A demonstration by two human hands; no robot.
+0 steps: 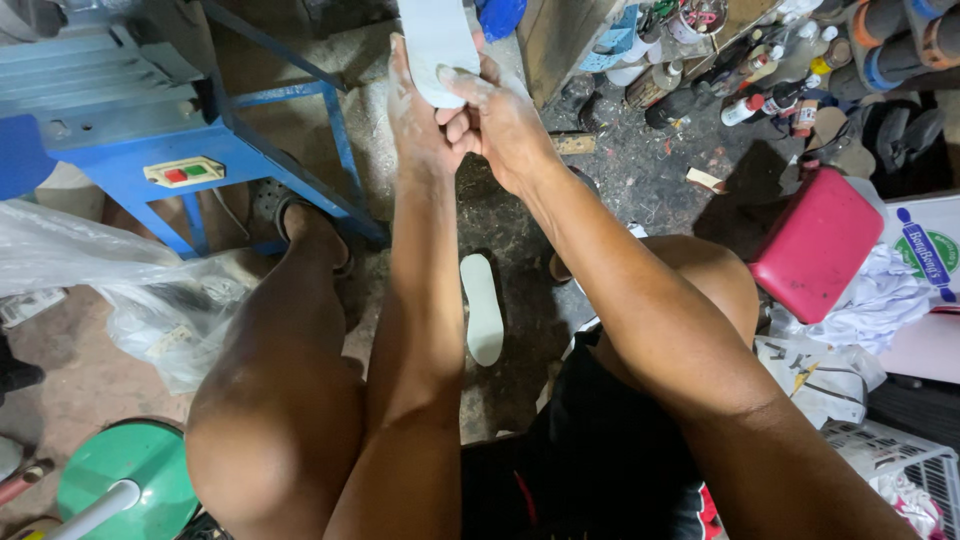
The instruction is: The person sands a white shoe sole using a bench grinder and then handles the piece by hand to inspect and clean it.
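At the top centre of the head view, a white shoe insole (pixel 437 45) is held upright in front of the seated person, its upper end cut off by the frame edge. The left hand (pixel 418 120) lies along the insole's left edge, palm against it and fingers extended upward, dusted with white powder. The right hand (pixel 500 120) is closed on the insole's lower right end, with fingers curled over the rounded tip and thumb pressed on the face. Both hands are therefore clamped on the same insole and touch each other at the knuckles.

Below the hands, between the two forearms, a second white insole (pixel 483 308) lies flat on the dark floor (pixel 620 170), well apart from the held one. To the left of the left hand stands a blue metal machine frame (pixel 150 120) carrying a switch box with red and green buttons (pixel 184 172). Further down on that side lie a crumpled clear plastic bag (pixel 110 280) and a green round stool (pixel 130 480). To the right of the right hand, bottles and cans (pixel 760 95) are clustered on the floor, with a red plastic container (pixel 817 243) below them and white cloth just beside it
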